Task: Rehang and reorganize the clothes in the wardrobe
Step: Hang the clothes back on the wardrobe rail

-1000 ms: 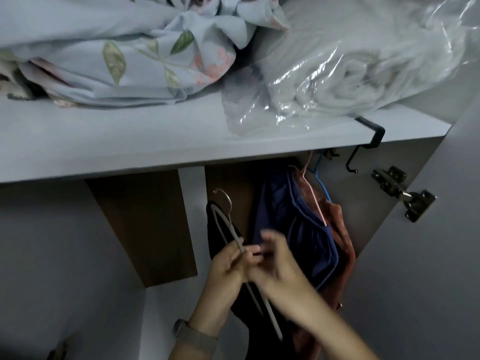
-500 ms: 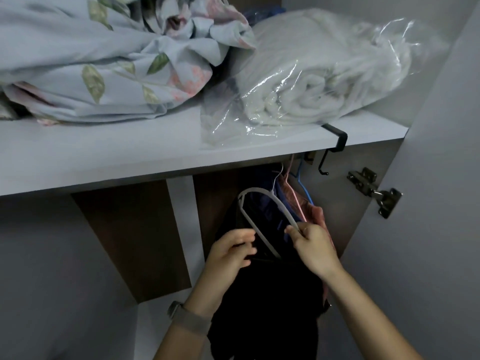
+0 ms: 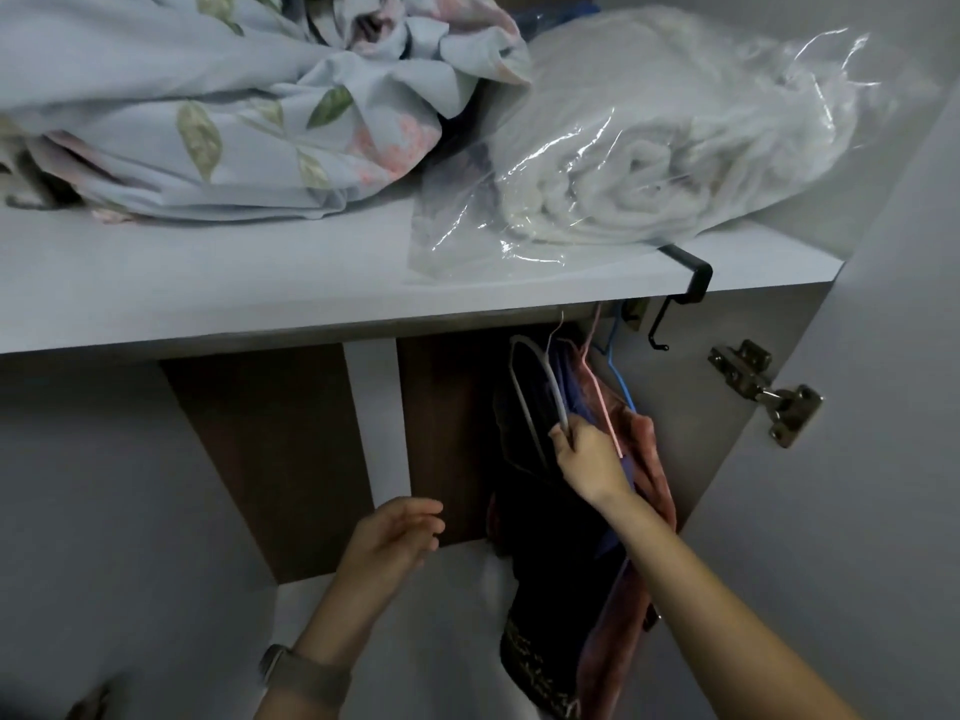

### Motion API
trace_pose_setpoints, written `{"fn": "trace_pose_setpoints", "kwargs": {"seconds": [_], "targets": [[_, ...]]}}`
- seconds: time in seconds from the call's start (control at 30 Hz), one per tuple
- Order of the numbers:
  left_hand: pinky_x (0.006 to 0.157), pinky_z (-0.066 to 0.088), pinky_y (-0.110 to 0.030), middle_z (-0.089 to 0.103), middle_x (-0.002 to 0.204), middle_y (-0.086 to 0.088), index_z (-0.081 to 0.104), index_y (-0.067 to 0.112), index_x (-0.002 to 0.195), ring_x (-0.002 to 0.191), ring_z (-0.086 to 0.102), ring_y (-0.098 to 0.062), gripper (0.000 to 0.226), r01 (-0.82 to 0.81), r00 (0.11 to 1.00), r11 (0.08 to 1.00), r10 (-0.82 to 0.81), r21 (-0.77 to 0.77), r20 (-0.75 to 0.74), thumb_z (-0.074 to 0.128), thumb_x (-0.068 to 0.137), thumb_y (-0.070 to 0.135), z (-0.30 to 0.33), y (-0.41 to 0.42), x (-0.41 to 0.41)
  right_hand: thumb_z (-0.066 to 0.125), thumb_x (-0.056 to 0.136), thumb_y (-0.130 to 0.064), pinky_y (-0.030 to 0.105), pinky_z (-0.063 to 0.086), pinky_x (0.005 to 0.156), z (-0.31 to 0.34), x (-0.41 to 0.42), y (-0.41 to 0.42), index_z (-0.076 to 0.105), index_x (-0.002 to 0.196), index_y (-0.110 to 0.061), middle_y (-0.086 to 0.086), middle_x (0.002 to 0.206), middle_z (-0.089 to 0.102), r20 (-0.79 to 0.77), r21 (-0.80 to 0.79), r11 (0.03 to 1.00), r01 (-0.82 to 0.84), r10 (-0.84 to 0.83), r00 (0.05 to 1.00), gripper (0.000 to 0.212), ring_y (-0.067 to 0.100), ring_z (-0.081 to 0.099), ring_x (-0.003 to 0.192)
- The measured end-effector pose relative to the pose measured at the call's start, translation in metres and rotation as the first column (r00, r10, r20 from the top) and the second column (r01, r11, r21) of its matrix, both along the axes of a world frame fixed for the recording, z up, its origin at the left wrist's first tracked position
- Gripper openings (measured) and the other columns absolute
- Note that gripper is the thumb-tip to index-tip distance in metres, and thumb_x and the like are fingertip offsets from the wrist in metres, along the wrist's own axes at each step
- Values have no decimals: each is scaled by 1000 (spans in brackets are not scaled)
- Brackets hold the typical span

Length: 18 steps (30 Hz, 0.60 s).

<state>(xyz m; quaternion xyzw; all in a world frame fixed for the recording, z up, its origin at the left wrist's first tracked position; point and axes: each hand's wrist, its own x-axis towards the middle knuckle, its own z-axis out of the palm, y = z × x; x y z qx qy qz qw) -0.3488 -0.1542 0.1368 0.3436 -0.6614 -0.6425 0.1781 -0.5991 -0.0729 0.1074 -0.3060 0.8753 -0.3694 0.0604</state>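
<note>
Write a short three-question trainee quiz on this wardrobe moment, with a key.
1. True or false: the left hand grips the white hanger.
2. Which hand holds that hanger? A. left B. right C. both
3. Fill in: the rolled white blanket on the shelf is wrapped in a clear ____ bag.

Key: 1 false, the left hand is open and apart from it. 2 B, the right hand pinches its lower arm, with the black garment hanging from it. 3 plastic.
</note>
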Motion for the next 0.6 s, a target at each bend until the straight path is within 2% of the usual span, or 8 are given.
{"fn": "trace_pose_setpoints", "kwargs": {"seconds": [0.07,0.13,0.2,0.3,0.4,0.47,0.53,0.6], "targets": [[71,48,-20,67,93,-1,65,18,102,86,63,-13,21,-15,1000,1000,15,-6,-11,53,92,5,-2,0,0,50,97,-19,25,39,69,-5,-5,3,58,97,-8,15,88,66,16,1,999,-39,39,999,14,33,64,91],[71,49,-19,67,91,0,66,18,102,85,63,-12,20,-26,999,1000,27,10,-20,54,92,5,-5,2,-2,57,94,-17,26,44,86,-10,-10,9,62,114,-6,15,103,68,3,2,996,-94,94,996,24,31,62,104],[72,49,-20,68,90,1,66,18,101,85,64,-12,19,-18,1000,1000,18,20,-21,55,91,6,-9,6,-6,62,91,-18,24,35,101,-14,-12,19,55,131,-5,17,118,61,-46,52,988,-144,147,988,43,29,54,116],[76,48,-22,68,93,1,66,22,101,90,64,-12,18,40,999,999,-39,-28,36,56,92,11,-21,11,-10,59,93,-30,20,21,112,-18,2,39,31,148,-10,12,144,40,22,59,980,-190,189,982,65,21,34,137],[76,45,-19,67,94,4,64,29,100,93,62,-10,20,107,988,989,-94,-105,123,56,92,13,-36,14,-15,61,91,-33,15,14,111,-23,25,66,11,152,-14,-7,153,23,134,-57,983,-174,180,974,82,5,18,142],[75,44,-16,66,97,9,59,34,103,94,61,-4,22,173,972,976,-147,-135,185,56,93,15,-44,18,-20,67,88,-26,8,21,107,-23,36,86,2,152,-22,-19,145,29,214,-133,980,-148,174,961,92,-4,28,134],[73,42,-12,64,99,12,55,35,112,95,59,0,27,245,949,953,-199,-175,245,54,94,16,-49,24,-24,69,86,-20,4,29,100,-30,44,109,12,152,-21,-17,137,41,229,-48,992,-116,124,965,87,-2,43,124],[74,42,-11,60,108,10,50,33,123,98,57,-1,34,331,918,901,-238,-280,317,51,95,14,-54,32,-26,67,87,-21,7,29,96,-36,51,131,36,144,-12,-1,135,51,203,131,987,-94,66,977,65,12,49,124]]}}
